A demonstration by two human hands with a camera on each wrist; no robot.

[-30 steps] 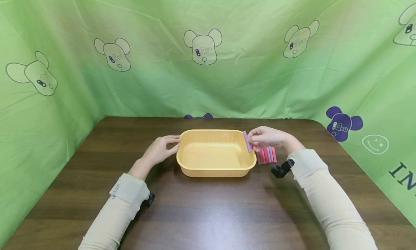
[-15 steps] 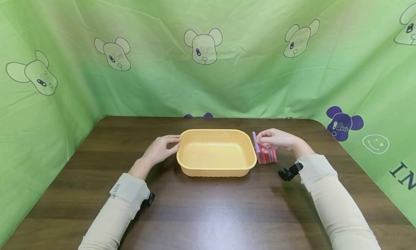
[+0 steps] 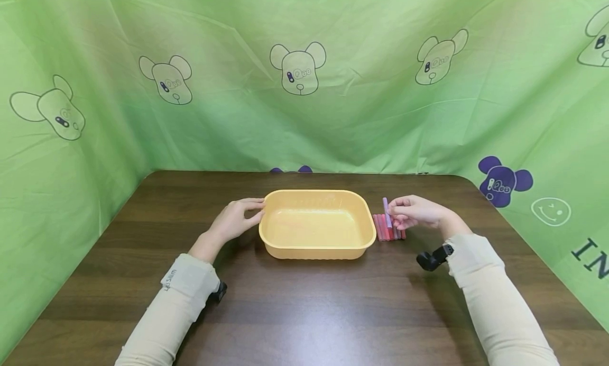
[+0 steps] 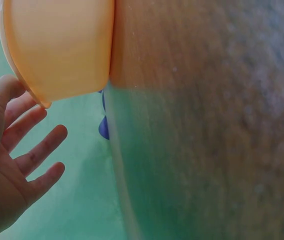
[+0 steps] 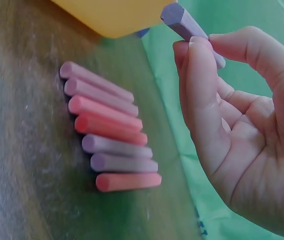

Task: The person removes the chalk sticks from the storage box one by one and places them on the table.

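Note:
In the head view a yellow plastic basin point(image 3: 317, 248) stands on the wooden table. My left hand point(image 3: 234, 218) touches its left rim, and the left wrist view shows the fingers point(image 4: 42, 151) spread and fairly straight by the basin's edge. Between thumb and fingertips, my right hand point(image 3: 415, 211) pinches a purple chalk stick point(image 3: 387, 211). The right wrist view shows this stick's six-sided end, raised above a row of pink, red and purple chalk sticks point(image 5: 113, 128). They lie side by side right of the basin, partly overlapped by the right hand in the head view.
The brown table point(image 3: 295, 308) runs back to a green printed curtain point(image 3: 228, 128), which hangs behind it and at both sides. A small black camera point(image 3: 435, 257) sits on the right wrist.
My right hand has moved right with the purple chalk stick, from the basin's right rim to over the row of sticks. The left hand and the basin have stayed put.

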